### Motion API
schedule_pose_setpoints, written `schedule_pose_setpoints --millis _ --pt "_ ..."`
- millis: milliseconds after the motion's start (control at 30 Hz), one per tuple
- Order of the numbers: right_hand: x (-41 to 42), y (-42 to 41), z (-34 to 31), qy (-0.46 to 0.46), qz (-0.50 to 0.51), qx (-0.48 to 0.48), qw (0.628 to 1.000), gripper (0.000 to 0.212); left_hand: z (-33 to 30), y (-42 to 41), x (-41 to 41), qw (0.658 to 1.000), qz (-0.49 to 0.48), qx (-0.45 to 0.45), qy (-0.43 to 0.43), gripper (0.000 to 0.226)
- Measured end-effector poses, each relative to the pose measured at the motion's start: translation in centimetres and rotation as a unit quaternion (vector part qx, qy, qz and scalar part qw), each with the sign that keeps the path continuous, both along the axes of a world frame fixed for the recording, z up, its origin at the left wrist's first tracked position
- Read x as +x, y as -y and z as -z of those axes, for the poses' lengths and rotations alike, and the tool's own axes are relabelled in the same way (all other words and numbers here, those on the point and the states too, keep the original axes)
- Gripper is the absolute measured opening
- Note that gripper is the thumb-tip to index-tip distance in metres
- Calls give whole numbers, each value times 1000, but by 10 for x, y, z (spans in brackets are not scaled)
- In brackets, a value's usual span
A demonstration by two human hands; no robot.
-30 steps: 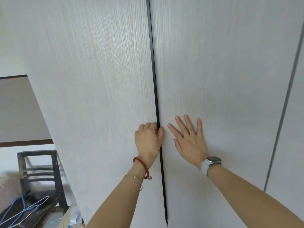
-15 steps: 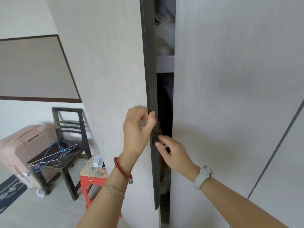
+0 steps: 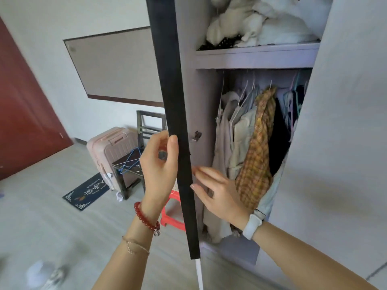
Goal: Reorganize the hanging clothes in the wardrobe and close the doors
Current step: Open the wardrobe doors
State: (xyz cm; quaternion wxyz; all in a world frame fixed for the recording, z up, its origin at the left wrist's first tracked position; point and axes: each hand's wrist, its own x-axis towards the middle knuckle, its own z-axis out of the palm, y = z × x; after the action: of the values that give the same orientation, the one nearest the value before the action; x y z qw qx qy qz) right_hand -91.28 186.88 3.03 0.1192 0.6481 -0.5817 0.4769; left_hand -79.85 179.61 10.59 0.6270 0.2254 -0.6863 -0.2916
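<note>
The left hand is gripping the black edge of the pale wood-grain left wardrobe door, thumb on the edge face and fingers curled behind it. The right hand is holding nothing, its fingers straight and slightly spread, the fingertips reaching toward the inner side of that door edge; contact cannot be confirmed. The pale wood-grain right wardrobe door is standing partly open and covering the right side of the interior.

The hanging clothes are sitting bunched on their hangers under the grey shelf: cream garments to the left, a mustard plaid shirt in the middle, dark items beyond. They are appearing crowded and untouched.

Judgement: the task is only beginning. Access is being gained; reorganizing the garments and closing both doors are both remaining.
</note>
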Motion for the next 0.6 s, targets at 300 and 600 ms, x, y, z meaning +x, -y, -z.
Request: schedule_pose_setpoints --millis 300,600 --pt "63 80 8 -78 -65 155 983 55 9 57 64 992 -116 37 17 39" --pt "65 108 8 -39 -31 170 984 47 30 81 83 984 -169 44 46 62"
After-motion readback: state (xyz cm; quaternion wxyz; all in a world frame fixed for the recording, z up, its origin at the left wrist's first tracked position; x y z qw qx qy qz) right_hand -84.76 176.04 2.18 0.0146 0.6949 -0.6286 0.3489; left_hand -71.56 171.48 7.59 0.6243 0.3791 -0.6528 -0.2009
